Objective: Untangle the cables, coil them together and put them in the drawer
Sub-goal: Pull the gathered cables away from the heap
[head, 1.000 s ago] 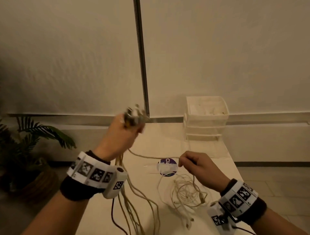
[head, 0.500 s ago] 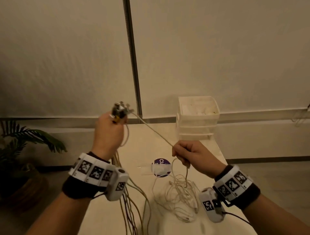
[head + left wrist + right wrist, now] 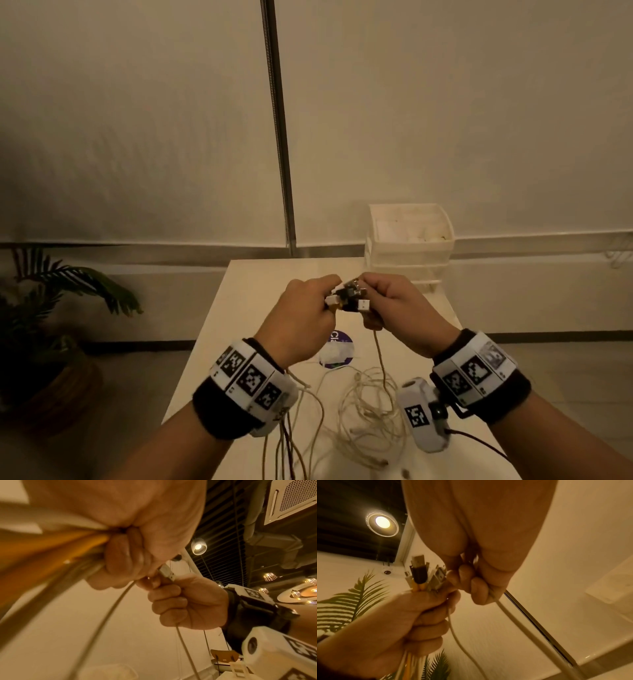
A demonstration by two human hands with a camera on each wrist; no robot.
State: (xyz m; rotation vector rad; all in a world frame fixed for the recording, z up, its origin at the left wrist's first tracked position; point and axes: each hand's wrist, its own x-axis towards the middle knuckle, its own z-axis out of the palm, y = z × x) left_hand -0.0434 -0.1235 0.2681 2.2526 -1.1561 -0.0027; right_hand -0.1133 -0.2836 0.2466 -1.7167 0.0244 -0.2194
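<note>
Both hands meet above the white table (image 3: 246,308). My left hand (image 3: 305,315) grips a bundle of cables just below their plugs (image 3: 346,298), which stick out of the fist; the yellow, black and white plugs (image 3: 421,574) show in the right wrist view. My right hand (image 3: 394,305) pinches a white cable (image 3: 380,356) close to its plug, right beside the bundle. That cable hangs down to a loose tangle of pale cables (image 3: 366,421) on the table. The bundled cables (image 3: 291,445) trail down under my left wrist. The white drawer unit (image 3: 409,240) stands at the table's back right.
A round purple sticker with a white object (image 3: 337,351) lies mid-table under the hands. A potted plant (image 3: 51,308) stands on the floor to the left. A metal pole (image 3: 279,137) runs up the wall behind the table.
My right hand has come up and left to meet the left hand, bringing the white cable's end to the bundle of plugs. The left hand has lowered towards the table's middle.
</note>
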